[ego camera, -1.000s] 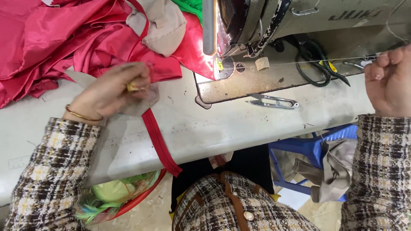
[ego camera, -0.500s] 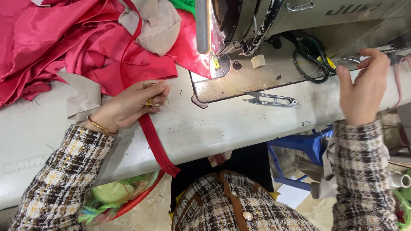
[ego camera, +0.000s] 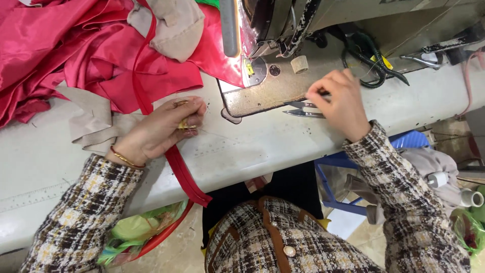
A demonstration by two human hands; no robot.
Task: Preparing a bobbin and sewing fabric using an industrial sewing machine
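**Thread snips under my right hand, gold piece in my left**

Nearest to me, my checked tweed sleeves reach out over the pale grey counter (ego camera: 262, 151). A narrow red fabric strip (ego camera: 184, 174) hangs off the counter's front edge and runs back up under my left hand (ego camera: 161, 129). That hand rests on the counter with its grip closed: thumb and fingertips pinch a small gold-coloured metal piece (ego camera: 186, 123) just above the red strip. I cannot tell exactly what the piece is. A thin gold bangle (ego camera: 124, 158) sits on that wrist.

To the right, my right hand (ego camera: 339, 103) lies on the metal bed of the sewing machine (ego camera: 268, 30). Its fingers are bent down onto the small silver thread snips (ego camera: 303, 108), which lie flat at the bed's front edge with the blades pointing left. The fingertips touch the handle end, and the grip looks partly closed around it, but I cannot tell if it is firm.

Left of my left hand lies a beige fabric scrap (ego camera: 91, 124). Behind it a heap of glossy red satin cloth (ego camera: 70, 55) covers the far left of the counter. Farther right, dark-handled scissors (ego camera: 371, 65) rest beside the machine.
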